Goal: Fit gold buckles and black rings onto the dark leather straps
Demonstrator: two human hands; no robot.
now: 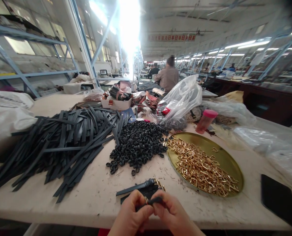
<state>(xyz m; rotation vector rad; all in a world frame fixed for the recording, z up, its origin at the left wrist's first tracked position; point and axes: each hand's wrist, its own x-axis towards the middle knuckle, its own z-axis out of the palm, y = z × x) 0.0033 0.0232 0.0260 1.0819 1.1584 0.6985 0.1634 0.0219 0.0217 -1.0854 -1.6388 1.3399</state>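
Observation:
Close to the table's front edge, my left hand [133, 211] and my right hand [169, 209] are together, both pinching one black strap [157, 200]. A bit of gold metal, seemingly a buckle, shows between the left fingers; most of it is hidden. Just beyond my hands lies a small stack of black straps with gold buckles [146, 187]. Farther off is a heap of small black loops [138, 141]. To its right, a round gold tray [230, 159] carries many loose gold buckles [202, 167]. A large pile of loose black straps [69, 137] spreads out on the left.
A dark flat slab [278, 198] lies at the right edge. Behind the tray stand a pink-lidded jar [206, 121] and a clear plastic bag [182, 98]. A box of dark pieces [116, 102] sits at the back. A person [169, 77] is seen beyond the table.

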